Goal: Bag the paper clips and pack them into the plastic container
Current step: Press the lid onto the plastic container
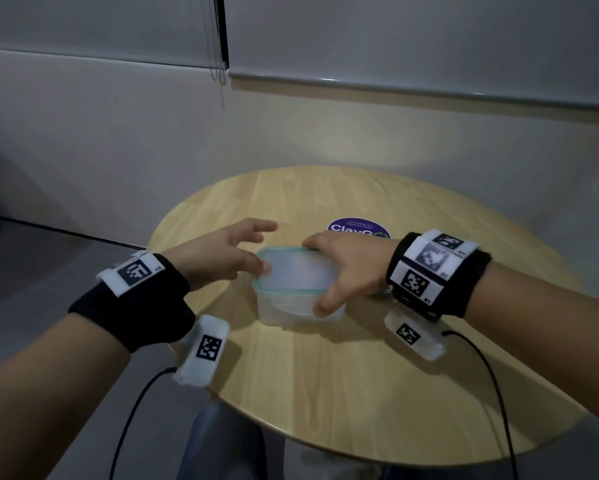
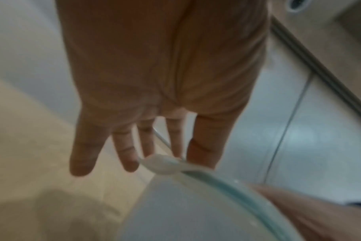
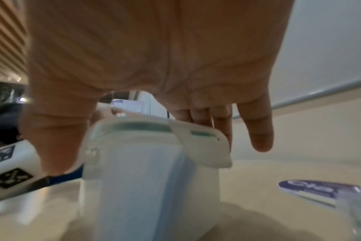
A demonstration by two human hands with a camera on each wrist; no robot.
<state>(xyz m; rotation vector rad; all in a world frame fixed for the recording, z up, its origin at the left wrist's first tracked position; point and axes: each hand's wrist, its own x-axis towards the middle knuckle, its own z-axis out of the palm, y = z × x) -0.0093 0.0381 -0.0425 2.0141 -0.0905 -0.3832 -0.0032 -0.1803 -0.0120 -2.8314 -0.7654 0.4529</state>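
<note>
A translucent plastic container (image 1: 284, 311) with a teal-sealed lid (image 1: 298, 275) stands on the round wooden table (image 1: 360, 375). My right hand (image 1: 325, 273) grips its right end, thumb on the near side and fingers over the far edge; the right wrist view shows the same container (image 3: 144, 187) under this hand (image 3: 146, 127). My left hand (image 1: 256, 247) hovers at the left end with straight, spread fingers (image 2: 126, 153), the thumb touching the lid (image 2: 196, 203) beside a raised latch flap (image 2: 165, 164). No paper clips or bag can be made out.
A round purple sticker (image 1: 358, 228) lies on the table just behind the container and also shows in the right wrist view as the sticker (image 3: 311, 190). Black cables (image 1: 492, 393) trail from both wrist cameras over the near table edge. A wall stands close behind the table.
</note>
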